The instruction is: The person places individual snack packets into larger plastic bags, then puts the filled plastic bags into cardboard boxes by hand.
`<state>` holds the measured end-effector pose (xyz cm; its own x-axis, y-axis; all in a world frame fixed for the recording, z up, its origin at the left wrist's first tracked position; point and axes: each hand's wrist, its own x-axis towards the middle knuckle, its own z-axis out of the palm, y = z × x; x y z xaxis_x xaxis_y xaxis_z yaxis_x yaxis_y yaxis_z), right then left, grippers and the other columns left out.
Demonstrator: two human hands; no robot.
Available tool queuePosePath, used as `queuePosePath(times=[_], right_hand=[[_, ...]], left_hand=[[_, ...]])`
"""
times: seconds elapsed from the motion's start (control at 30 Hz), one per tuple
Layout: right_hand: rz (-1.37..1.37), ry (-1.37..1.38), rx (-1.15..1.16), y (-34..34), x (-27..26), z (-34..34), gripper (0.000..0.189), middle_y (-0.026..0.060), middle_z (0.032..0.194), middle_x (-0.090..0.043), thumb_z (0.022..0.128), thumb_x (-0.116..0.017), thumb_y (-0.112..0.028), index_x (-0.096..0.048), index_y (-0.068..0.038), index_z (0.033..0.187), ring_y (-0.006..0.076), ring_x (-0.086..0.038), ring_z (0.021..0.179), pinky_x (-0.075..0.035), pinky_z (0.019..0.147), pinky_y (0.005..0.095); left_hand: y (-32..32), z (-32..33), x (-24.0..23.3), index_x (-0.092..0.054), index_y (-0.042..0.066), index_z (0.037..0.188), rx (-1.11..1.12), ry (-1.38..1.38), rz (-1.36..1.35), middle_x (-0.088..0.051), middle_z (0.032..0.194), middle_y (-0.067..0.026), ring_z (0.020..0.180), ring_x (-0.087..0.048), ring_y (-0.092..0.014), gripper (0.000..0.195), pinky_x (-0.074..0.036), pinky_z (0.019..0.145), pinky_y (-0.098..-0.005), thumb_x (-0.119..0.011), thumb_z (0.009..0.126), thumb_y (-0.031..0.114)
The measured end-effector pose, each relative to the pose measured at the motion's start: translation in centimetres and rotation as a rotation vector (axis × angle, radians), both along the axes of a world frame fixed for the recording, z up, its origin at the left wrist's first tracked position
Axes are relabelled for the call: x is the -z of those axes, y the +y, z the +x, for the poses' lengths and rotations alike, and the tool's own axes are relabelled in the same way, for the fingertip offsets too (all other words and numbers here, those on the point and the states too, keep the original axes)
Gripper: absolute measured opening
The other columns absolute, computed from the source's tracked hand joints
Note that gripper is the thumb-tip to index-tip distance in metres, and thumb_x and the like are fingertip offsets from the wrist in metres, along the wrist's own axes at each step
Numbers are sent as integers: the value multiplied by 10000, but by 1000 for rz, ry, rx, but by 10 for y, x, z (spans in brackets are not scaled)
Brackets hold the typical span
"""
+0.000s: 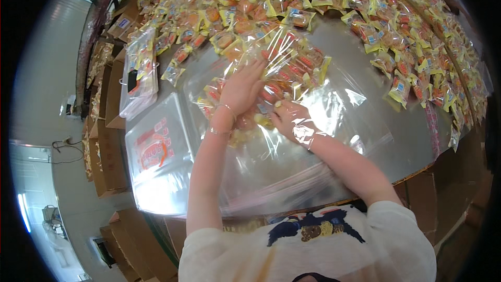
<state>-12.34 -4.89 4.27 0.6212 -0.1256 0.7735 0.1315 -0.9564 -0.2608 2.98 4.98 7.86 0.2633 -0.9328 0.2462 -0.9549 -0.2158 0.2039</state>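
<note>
A large clear plastic bag (274,156) lies on the metal table in front of me, with many small wrapped snacks (293,70) showing in its far part. My left hand (242,88) rests flat, palm down, on the bag over the snacks, its fingers slightly spread. To the right and nearer to me, my right hand (289,119) is at the bag too, its fingers bent against the film beside the snacks. Whether it pinches the film cannot be told. Flat clear bags with red print (156,145) are stacked to the left of my left forearm.
Loose wrapped snacks (242,4) are heaped across the far side and right of the metal table (395,129). A clear plastic container (143,74) stands at the left edge. Open cardboard boxes (109,156) line the table's left side, with more cardboard at lower left and right.
</note>
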Motion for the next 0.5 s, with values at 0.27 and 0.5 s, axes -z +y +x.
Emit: queuePosePath(times=[0.27, 0.5], right_hand=[[346, 654, -182, -3, 0, -11, 309, 129, 833, -607, 749, -599, -254, -551, -41, 967, 280, -595, 730, -470, 641, 381], [315, 861, -31, 25, 20, 1, 306, 116, 726, -615, 758, -564, -298, -560, -54, 942, 276, -613, 654, -483, 607, 385]], left_hand=[[-20, -7, -14, -439, 38, 1239, -74, -46, 60, -436, 1279, -142, 1211, -382, -292, 428, -297, 1013, -411, -466, 843, 199], [-40, -4, 3, -467, 92, 1223, 86, -136, 36, -428, 1304, -68, 1221, -375, -262, 398, -294, 1015, -419, -476, 844, 212]])
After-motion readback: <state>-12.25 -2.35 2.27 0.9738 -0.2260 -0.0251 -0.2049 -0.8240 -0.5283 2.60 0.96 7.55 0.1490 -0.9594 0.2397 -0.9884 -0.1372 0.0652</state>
